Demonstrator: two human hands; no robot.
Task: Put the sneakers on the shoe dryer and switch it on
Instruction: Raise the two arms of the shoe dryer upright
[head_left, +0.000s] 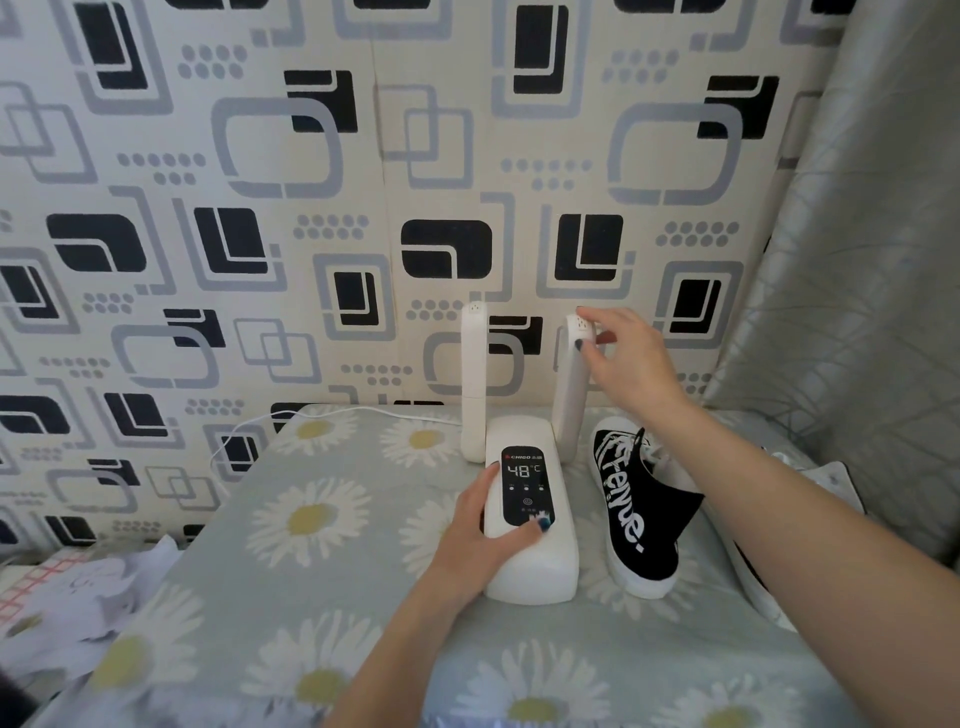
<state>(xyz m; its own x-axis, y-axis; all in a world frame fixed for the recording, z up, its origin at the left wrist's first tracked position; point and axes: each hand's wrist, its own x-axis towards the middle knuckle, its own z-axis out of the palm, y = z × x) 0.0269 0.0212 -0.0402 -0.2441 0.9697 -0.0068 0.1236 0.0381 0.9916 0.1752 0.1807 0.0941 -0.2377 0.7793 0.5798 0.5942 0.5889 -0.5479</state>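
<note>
A white shoe dryer (535, 566) stands on a daisy-print cloth, its black panel (525, 486) lit and reading 48 °C. Two white drying arms stick up behind it: the left arm (474, 379) is free, and my right hand (626, 358) grips the top of the right arm (571, 384). My left hand (480, 540) holds the dryer body, thumb on the lower panel. A black sneaker (641, 519) with white lettering and a white sole lies on its side just right of the dryer. Another sneaker (826, 480) is mostly hidden behind my right forearm.
The daisy-print surface (291, 571) backs onto a patterned wall (260, 208). A white power cord (260, 423) runs left from the dryer along the back edge. A grey curtain (872, 260) hangs at the right. Crumpled white fabric (78, 613) lies lower left.
</note>
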